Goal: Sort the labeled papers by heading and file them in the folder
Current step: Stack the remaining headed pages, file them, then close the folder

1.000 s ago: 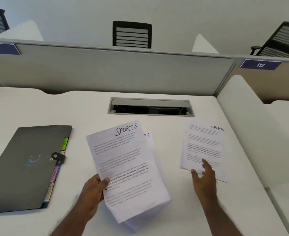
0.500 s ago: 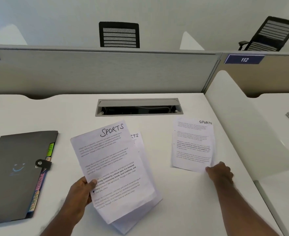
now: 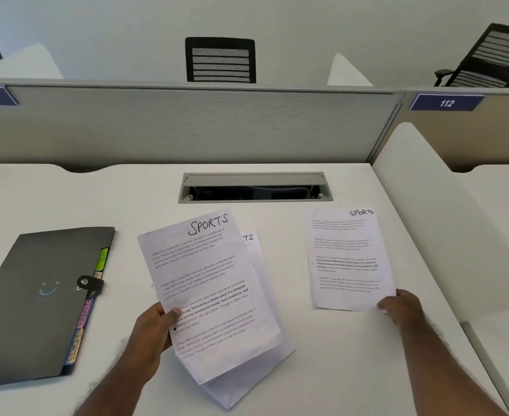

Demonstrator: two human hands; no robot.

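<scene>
My left hand (image 3: 154,328) grips the left edge of a tilted stack of printed papers (image 3: 208,283); the top sheet is headed "SPORTS" and a second sheet peeks out behind it. A single "SPORTS" sheet (image 3: 347,256) lies on the white desk (image 3: 67,199) to the right. My right hand (image 3: 401,306) pinches that sheet's near right corner. A dark grey folder (image 3: 34,301) with a snap strap lies shut at the left, coloured tabs showing along its right edge, one reading "SPORTS".
A grey cable hatch (image 3: 254,187) sits open in the desk behind the papers. A grey partition (image 3: 187,124) bounds the far edge and a white divider (image 3: 445,223) the right side. Black mesh chairs (image 3: 220,60) stand beyond.
My right hand moved from above the single sheet to its near right corner and took hold of it. The left hand keeps holding the stack.
</scene>
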